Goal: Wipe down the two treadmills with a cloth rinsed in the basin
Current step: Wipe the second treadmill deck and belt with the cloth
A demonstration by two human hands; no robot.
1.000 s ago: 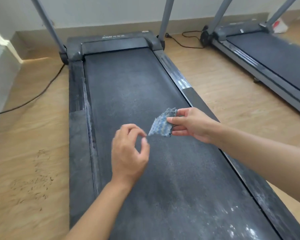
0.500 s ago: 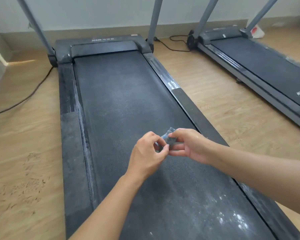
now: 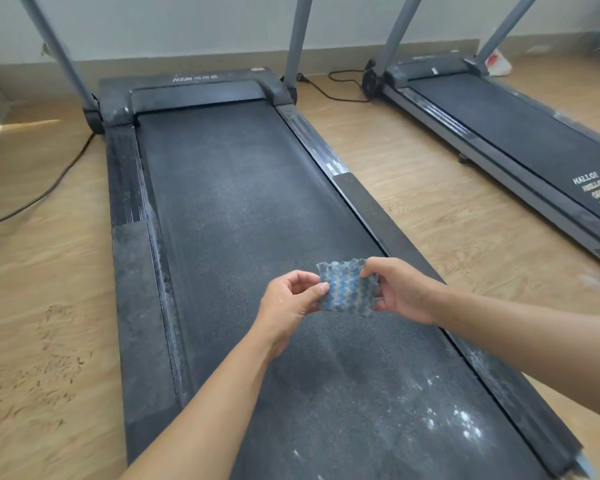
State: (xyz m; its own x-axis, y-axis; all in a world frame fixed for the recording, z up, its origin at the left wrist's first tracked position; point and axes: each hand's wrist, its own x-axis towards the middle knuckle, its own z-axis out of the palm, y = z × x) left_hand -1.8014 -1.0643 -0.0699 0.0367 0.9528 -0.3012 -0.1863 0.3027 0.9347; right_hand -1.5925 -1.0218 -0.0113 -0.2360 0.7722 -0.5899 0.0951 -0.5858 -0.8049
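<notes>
Whereas a second ago only the right hand (image 3: 402, 292) pinched the cloth (image 3: 347, 289) and half a second ago both hands had it bunched between them, it is now pulled open into a flat wavy blue-and-grey sheet. The left hand (image 3: 291, 299) pinches its left edge between thumb and curled fingers. The right hand pinches the right edge the same way. The cloth hangs in the air above the belt (image 3: 239, 202) of the near treadmill (image 3: 201, 88), towards the belt's right edge, touching nothing else. Judging by this, the cloth is being readied for wiping and no stroke has landed yet.

That belt looks dusty, with white specks (image 3: 458, 424) by its near right corner and a pale line of dust (image 3: 160, 237) along its left edge. The second treadmill (image 3: 534, 133) stands well apart to the right on the wooden floor (image 3: 413, 188). A cable (image 3: 49, 188) trails off the near treadmill's far left corner, and a white bag (image 3: 497, 62) lies by the wall. No basin is in view.
</notes>
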